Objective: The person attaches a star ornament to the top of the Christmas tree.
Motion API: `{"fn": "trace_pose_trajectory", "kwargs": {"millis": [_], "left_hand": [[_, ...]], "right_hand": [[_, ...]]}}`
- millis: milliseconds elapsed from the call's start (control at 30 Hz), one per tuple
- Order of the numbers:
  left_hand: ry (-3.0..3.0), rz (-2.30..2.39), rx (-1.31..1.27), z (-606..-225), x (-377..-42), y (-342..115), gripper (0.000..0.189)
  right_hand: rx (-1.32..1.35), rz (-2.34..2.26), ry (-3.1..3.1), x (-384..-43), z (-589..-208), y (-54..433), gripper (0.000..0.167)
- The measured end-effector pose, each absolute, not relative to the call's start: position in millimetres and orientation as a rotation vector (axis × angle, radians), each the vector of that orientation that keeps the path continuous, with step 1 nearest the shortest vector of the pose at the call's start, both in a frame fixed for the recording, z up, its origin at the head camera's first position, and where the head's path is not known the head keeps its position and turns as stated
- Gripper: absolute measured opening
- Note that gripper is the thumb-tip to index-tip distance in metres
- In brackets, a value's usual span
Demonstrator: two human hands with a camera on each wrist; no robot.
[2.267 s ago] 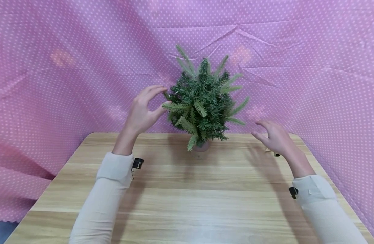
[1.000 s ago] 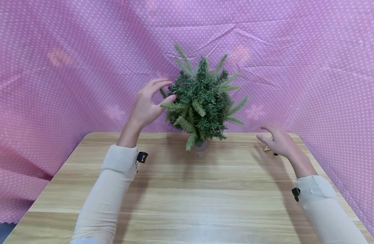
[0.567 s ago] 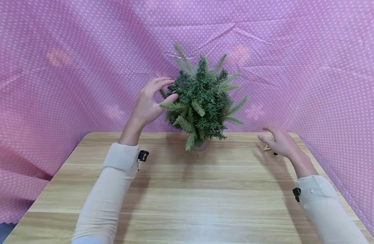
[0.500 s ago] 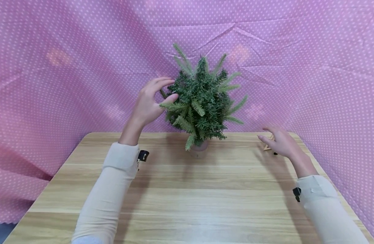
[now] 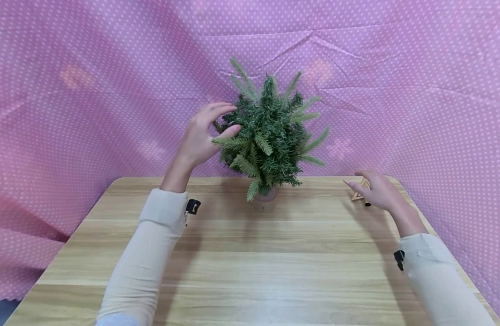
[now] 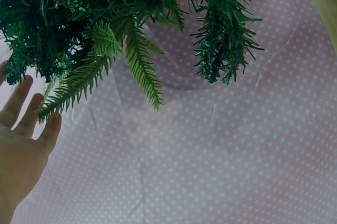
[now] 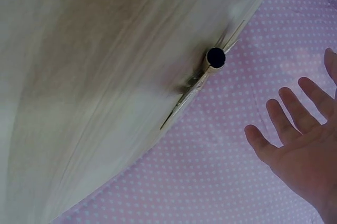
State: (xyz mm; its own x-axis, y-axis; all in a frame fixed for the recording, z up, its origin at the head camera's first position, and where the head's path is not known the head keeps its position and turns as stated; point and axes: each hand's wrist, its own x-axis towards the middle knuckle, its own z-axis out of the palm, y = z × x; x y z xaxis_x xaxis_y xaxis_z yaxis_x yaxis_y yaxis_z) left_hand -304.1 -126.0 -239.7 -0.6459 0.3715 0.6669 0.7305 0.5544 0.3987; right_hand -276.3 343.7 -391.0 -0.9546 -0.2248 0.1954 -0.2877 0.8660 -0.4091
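Note:
A small artificial Christmas tree [image 5: 270,136] stands upright near the table's far edge in the head view, on a short round base [image 5: 267,199]. My left hand [image 5: 198,136] is at its left side, thumb and fingers spread apart among the outer branches. In the left wrist view, the fingertips of this hand [image 6: 23,145] are right at a light green sprig [image 6: 79,84]. My right hand [image 5: 378,190] hovers with loose fingers over a light wooden star-shaped piece [image 5: 359,195], partly hidden beneath it. In the right wrist view a dark-ended short tube [image 7: 215,58] sticks out from that piece.
The wooden table [image 5: 250,271] ends just behind the tree and the star-shaped piece. Pink dotted cloth [image 5: 152,68] hangs close behind and along both sides.
My left hand has shifted right and slightly up, deeper into the tree's left branches. My right hand has moved a little right, over the star-shaped piece, more of which shows. The tree stands as before.

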Motion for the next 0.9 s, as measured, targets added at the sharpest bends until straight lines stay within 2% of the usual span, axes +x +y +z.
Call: {"fn": "trace_pose_trajectory", "kwargs": {"millis": [900], "left_hand": [[-2.29,-0.952,-0.935,-232,-312,-114,0.05]], "right_hand": [[0.299,0.653,-2.939,-276,-400,365,0.066]]}}
